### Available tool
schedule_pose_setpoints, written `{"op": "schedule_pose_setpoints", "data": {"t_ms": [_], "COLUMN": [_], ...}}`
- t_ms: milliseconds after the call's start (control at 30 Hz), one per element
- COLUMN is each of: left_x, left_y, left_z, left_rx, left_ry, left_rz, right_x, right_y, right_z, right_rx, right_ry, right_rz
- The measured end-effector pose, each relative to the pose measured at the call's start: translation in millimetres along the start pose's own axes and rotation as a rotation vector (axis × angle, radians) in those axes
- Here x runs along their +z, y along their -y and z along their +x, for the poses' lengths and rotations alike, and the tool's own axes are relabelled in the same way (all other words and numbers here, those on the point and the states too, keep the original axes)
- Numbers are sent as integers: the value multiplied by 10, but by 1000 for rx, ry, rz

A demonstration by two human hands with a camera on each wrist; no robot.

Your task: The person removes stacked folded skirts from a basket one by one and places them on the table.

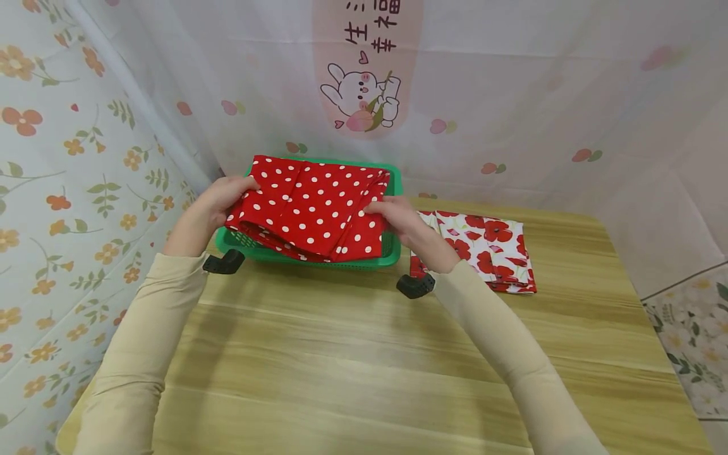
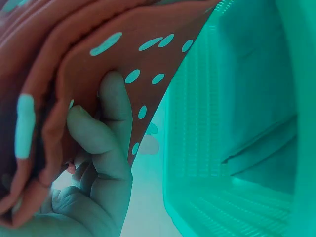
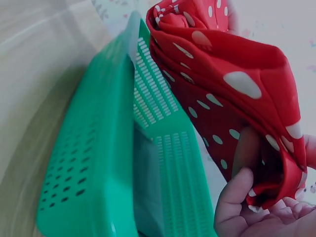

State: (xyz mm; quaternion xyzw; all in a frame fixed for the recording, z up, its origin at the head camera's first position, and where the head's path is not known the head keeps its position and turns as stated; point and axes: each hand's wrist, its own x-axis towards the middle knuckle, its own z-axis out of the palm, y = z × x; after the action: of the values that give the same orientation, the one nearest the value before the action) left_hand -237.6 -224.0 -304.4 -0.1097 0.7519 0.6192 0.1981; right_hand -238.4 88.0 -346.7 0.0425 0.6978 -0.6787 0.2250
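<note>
A folded red cloth with white polka dots (image 1: 318, 205) is held flat over a green plastic basket (image 1: 394, 251) in the head view. My left hand (image 1: 226, 194) grips the cloth's left edge, and my right hand (image 1: 400, 218) pinches its right edge. The right wrist view shows the folded layers of the cloth (image 3: 232, 81) between thumb and fingers, above the basket's rim. Inside the basket, a darker folded cloth (image 2: 261, 94) lies on the bottom in the left wrist view.
To the right of the basket lies a folded white cloth with red poppies (image 1: 483, 249), partly behind my right forearm. Both stand on a wooden table (image 1: 341, 366). A printed curtain (image 1: 483, 95) hangs behind, with a floral one (image 1: 74, 177) at the left.
</note>
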Motion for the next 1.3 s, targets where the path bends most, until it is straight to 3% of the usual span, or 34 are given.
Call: {"op": "schedule_pose_setpoints", "data": {"t_ms": [133,367,933,1300], "left_x": [-32,-67,-153,-221], "left_y": [71,215,649,1057], "left_z": [-104,-289,-748,-1033], "left_rx": [2,-1,9,66], "left_ry": [40,34,96,134], "left_rz": [-22,-58,-143,-60], "right_x": [11,59,233,316], "right_y": [-30,-79,-322,-564], "right_z": [-89,-240,-565,-820], "right_rx": [-5,-18,-33,-57], "right_ry": [29,80,206,367], "right_rz": [-20,-55,-92,-167]}}
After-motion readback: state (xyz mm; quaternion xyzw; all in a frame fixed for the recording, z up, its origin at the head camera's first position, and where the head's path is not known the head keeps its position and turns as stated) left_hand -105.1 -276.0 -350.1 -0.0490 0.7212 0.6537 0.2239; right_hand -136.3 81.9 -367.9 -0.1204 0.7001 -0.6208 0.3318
